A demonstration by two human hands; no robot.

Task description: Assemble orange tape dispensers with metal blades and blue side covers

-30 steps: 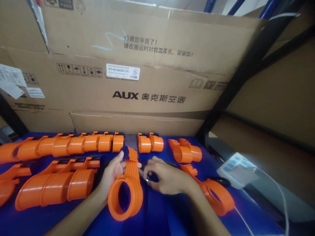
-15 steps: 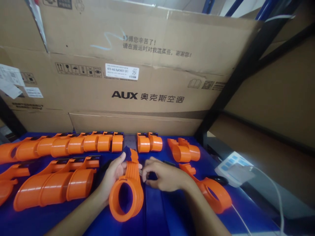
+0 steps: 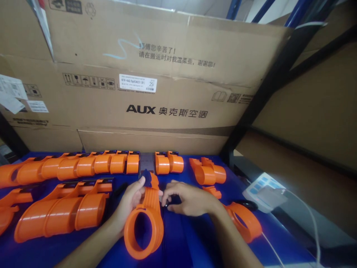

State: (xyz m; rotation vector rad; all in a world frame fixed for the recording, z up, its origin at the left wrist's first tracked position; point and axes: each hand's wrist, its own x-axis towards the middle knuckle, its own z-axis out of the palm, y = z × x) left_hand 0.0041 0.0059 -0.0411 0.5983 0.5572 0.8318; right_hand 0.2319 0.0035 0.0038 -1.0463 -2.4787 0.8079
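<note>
My left hand (image 3: 131,199) is closed around the neck of an orange plastic tape dispenser (image 3: 159,232), its thumb near the dark blue piece at the upper end. The dispenser's round hoop hangs toward me. Just right of the neck, my right hand (image 3: 191,200) is closed with its fingers curled and pinched. A small shiny bit shows at those fingertips, too small to name. My left fingers are partly hidden behind the dispenser.
Rows of similar orange dispensers (image 3: 86,166) stand on the blue table (image 3: 178,242) at the left and back. More dispensers (image 3: 205,175) lie at the right, near a white-and-blue box (image 3: 262,191) with a white cable. A large cardboard panel (image 3: 167,93) closes off the back.
The dispenser in my left hand has dropped slightly lower in the view. My right hand stays beside its neck, with its fingers shifted a little.
</note>
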